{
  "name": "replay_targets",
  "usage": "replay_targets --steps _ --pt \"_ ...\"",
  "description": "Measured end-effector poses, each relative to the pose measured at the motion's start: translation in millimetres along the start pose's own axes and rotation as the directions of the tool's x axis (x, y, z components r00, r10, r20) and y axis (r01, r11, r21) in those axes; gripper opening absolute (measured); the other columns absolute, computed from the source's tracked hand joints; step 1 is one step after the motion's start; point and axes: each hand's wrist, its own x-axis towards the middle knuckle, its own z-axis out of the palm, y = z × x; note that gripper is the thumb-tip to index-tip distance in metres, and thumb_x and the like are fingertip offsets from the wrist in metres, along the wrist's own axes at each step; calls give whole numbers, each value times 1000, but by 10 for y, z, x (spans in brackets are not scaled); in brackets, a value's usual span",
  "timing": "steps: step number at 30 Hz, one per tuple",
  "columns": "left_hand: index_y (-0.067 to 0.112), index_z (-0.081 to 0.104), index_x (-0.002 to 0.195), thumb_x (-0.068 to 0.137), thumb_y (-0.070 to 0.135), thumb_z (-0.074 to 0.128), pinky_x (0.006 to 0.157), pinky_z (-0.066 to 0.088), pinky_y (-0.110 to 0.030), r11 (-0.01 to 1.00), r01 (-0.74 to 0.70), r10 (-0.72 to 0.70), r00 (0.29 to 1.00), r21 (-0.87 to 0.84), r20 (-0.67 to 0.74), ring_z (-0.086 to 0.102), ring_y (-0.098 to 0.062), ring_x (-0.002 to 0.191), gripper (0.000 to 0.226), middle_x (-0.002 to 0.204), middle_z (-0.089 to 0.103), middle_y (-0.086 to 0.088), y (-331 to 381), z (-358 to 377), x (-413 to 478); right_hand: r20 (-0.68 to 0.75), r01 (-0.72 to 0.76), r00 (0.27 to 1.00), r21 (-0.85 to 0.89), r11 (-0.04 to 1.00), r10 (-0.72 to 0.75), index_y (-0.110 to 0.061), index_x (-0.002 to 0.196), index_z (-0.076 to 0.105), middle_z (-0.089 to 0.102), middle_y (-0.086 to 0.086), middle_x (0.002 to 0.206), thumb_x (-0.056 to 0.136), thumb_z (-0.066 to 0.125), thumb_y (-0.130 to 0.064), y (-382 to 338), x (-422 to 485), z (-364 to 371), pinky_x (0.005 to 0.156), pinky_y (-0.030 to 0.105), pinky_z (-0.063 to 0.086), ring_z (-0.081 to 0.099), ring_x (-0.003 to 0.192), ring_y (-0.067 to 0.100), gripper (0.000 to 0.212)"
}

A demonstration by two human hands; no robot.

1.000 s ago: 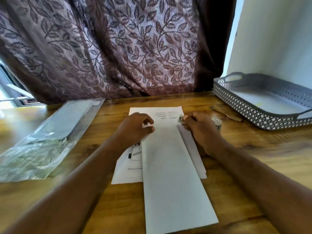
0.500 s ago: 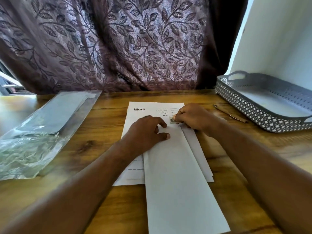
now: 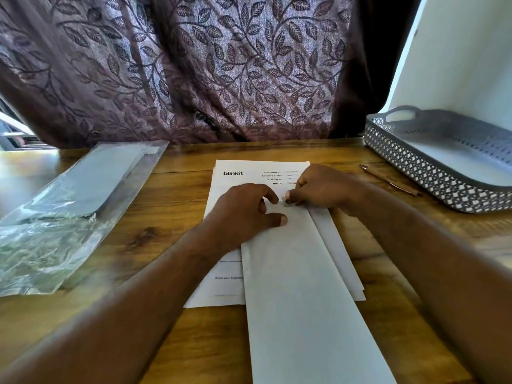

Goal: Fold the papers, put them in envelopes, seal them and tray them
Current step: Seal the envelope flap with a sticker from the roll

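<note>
Head: left hand (image 3: 243, 214) loose on envelope (image 3: 304, 300), right hand (image 3: 324, 187) around small item (image 3: 286, 200)

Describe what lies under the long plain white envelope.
Printed white sheets headed blinkit show left, beyond and right of the long plain white envelope. Their middles are covered; anything else beneath is hidden.

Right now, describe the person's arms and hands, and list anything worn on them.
The left forearm and right forearm are bare to the frame's edge; no sleeves show. The left hand and right hand wear no gloves. No watch or bracelet at either wrist, no ring on the visible fingers. Thumbnails look short and unpainted.
</note>
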Motion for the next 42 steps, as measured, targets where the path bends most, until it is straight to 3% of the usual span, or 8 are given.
replay_targets --steps 8,11,14,19,27,35,40,42 --pt "32 58 130 84 52 71 81 40 -27 1000 -7 7 1000 -7 0 53 -11 93 51 92 55 12 0 -3 -4 12 27 1000 -32 999 -27 -5 111 70 55 -3 78 92 72 -29 -19 -7 19 54 24 32 54 87 19 31" --pt "34 53 140 88 52 67 88 43 -29 998 -50 50 999 30 7 51 -11 96 57 96 55 10 1 -11 -13 4 25 1000 -40 999 -25 -8 90 69 56 -6 81 91 74 -29 2 10 17 52 24 31 55 86 17 22" --pt "34 55 141 91 51 64 88 45 -31 993 -94 93 995 77 24 50 -12 92 54 94 56 8 -2 -13 -3 3 10 1000 -93 996 -10 -20 66 53 49 -8 68 90 74 -30 15 42 28 51 23 30 52 74 15 34" --pt "32 48 146 94 51 58 78 39 -28 980 -124 114 991 154 75 50 -15 91 56 88 52 6 13 -14 23 -18 38 999 -99 994 -40 -25 64 49 60 -3 78 87 76 -25 3 63 51 53 24 33 60 85 19 35" --pt "26 55 141 102 47 46 75 32 -25 905 -213 182 976 367 118 52 -19 97 45 112 58 -9 120 -63 0 -68 -4 998 -153 988 -6 -15 74 55 54 -2 70 82 79 -36 0 98 54 52 25 36 53 68 16 32" --pt "21 54 140 103 46 43 77 34 -27 860 -225 198 974 457 107 56 -23 108 46 118 58 -10 165 -54 -2 -71 -74 995 33 997 76 -4 74 72 68 4 62 77 87 -29 111 120 -27 56 24 50 61 54 14 30" --pt "23 45 146 101 46 49 101 40 -33 913 -198 174 980 358 98 52 -22 125 51 139 56 -6 148 -46 3 -90 -85 991 147 985 99 -2 88 71 71 6 70 76 88 -21 168 139 -1 58 26 55 64 58 14 28" --pt "23 40 150 102 45 46 100 42 -34 901 -210 185 977 379 102 53 -24 124 53 137 55 -7 149 -29 -2 -94 -83 991 154 985 98 -4 87 71 72 7 71 76 88 -21 177 141 -1 60 28 55 64 60 15 26"
